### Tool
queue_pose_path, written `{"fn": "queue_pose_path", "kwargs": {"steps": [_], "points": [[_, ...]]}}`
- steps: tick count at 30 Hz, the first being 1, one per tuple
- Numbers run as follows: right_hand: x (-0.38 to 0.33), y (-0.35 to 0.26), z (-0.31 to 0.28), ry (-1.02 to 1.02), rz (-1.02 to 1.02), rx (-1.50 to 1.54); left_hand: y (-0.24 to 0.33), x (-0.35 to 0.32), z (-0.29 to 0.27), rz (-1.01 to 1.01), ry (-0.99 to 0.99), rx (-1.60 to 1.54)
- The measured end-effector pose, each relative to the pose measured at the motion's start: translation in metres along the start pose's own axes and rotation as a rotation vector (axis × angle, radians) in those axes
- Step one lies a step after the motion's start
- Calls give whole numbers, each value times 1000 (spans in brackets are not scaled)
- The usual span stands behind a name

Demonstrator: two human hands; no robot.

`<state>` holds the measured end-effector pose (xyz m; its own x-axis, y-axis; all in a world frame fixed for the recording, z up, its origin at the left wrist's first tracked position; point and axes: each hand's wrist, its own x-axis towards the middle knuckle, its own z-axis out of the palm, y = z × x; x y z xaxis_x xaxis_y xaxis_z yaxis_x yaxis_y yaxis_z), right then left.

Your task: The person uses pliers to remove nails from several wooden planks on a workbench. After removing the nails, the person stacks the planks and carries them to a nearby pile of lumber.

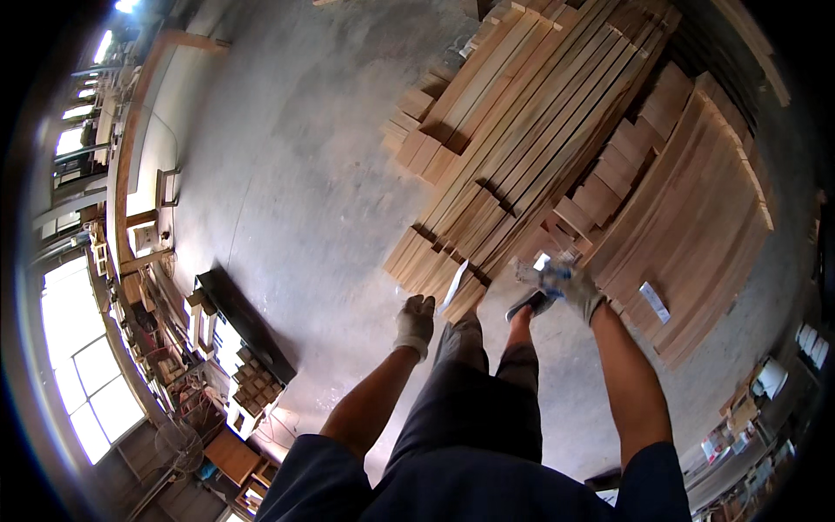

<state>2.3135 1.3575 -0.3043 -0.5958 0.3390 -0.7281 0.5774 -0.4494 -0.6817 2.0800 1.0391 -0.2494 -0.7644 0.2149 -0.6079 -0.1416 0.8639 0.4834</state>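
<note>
My left hand (415, 324), in a pale work glove, is held beside the near end of a stack of wooden planks (531, 130). Its fingers are curled together, and what they may hold is hidden. Just right of the fingertips a white strip (455, 283) crosses the plank ends; whether the hand touches it I cannot tell. My right hand (581, 293), gloved too, is closed around a blue handheld thing (553, 277) with a clear, shiny part and a white patch. It is raised above my shoe (532, 304), between the plank stack and a wide wooden panel stack (687, 217).
Short wood blocks (609, 170) fill the space between the two stacks. A white label (654, 302) lies on the panels. To the left, a long black object (246, 326) rests by a pile of small blocks (255, 383). A fan (179, 446) stands beyond.
</note>
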Motion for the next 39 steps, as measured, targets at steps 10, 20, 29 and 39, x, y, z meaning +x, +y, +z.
{"fn": "queue_pose_path", "kwargs": {"steps": [10,20,29,39], "points": [[-196,135,58,190,582,-64,74,22,37,320,-101,563],[-243,121,82,269,545,93,-7,117,51,-18,-367,32],[-266,93,101,385,494,225,12,35,-34,-35,55,617],[-294,101,106,350,349,109,-208,-74,-65,-72,-506,374]]}}
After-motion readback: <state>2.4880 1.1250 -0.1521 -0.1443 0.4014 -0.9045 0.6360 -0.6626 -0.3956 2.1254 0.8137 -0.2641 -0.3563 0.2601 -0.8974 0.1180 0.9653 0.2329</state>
